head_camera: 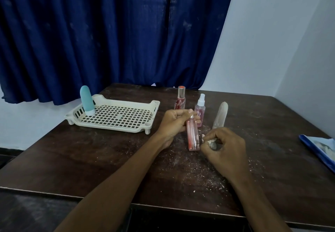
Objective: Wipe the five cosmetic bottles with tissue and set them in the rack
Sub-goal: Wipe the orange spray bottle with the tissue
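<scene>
My left hand (175, 122) grips the cap end of a clear pink bottle (193, 136), held tilted over the table. My right hand (223, 149) pinches a crumpled tissue wad (210, 142) close to the bottle's lower end. A teal bottle (87, 100) stands upright in the left corner of the cream rack (126, 122). On the table behind my hands stand a clear bottle with a red cap (180, 97), a pink spray bottle (200, 107) and a pale whitish bottle (221, 114).
The dark wooden table (90, 159) is strewn with white tissue crumbs around my hands. A blue-edged flat object (319, 149) lies at the right edge. A blue curtain (108, 32) hangs behind the table.
</scene>
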The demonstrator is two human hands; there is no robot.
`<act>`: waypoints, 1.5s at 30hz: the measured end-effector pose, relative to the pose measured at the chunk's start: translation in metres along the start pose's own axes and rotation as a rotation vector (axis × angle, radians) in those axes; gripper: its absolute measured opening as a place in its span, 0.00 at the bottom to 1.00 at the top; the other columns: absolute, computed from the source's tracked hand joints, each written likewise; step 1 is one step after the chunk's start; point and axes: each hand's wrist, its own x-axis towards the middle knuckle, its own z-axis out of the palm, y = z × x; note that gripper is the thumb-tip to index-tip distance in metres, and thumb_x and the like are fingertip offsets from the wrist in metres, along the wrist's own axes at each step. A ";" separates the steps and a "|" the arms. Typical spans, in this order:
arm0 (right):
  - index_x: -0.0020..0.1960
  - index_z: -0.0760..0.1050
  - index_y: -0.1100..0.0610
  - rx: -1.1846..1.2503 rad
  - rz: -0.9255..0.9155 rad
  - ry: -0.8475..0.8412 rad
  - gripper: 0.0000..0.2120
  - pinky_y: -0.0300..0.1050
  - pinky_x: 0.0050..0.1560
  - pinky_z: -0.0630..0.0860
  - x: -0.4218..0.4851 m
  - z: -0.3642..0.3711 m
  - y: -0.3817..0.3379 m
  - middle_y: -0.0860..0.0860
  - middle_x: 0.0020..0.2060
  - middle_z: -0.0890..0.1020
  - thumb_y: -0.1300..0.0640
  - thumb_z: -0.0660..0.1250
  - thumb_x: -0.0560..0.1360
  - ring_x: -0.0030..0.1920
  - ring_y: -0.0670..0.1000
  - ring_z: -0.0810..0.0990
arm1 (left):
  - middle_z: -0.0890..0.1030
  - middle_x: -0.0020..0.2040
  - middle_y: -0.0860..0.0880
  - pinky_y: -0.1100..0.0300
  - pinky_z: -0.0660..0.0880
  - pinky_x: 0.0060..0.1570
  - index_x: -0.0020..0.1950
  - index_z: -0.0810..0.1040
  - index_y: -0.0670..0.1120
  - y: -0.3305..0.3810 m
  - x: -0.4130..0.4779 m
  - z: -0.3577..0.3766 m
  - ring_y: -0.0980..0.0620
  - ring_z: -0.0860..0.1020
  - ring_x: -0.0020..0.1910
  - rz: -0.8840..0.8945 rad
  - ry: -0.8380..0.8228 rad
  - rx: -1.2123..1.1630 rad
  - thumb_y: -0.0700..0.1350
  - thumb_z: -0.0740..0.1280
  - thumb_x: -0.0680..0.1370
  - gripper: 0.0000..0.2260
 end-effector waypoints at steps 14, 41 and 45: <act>0.48 0.85 0.53 0.002 -0.100 -0.056 0.13 0.24 0.51 0.70 -0.001 0.005 -0.003 0.45 0.44 0.82 0.59 0.77 0.64 0.45 0.40 0.78 | 0.85 0.54 0.40 0.56 0.81 0.51 0.61 0.78 0.35 0.005 -0.001 0.002 0.45 0.84 0.54 -0.022 -0.049 -0.060 0.42 0.61 0.83 0.13; 0.52 0.84 0.59 -0.093 -0.195 0.004 0.11 0.24 0.52 0.71 0.017 0.019 -0.007 0.54 0.46 0.83 0.67 0.73 0.71 0.44 0.45 0.80 | 0.86 0.49 0.43 0.56 0.81 0.47 0.56 0.81 0.38 -0.002 0.002 -0.001 0.51 0.85 0.48 0.028 -0.036 0.024 0.44 0.63 0.83 0.11; 0.53 0.83 0.59 -0.098 -0.209 0.013 0.11 0.34 0.49 0.77 0.029 0.020 -0.011 0.54 0.47 0.83 0.66 0.72 0.72 0.45 0.46 0.81 | 0.86 0.48 0.43 0.55 0.82 0.48 0.56 0.81 0.39 -0.002 0.003 0.001 0.50 0.84 0.46 0.048 -0.017 0.049 0.45 0.65 0.82 0.11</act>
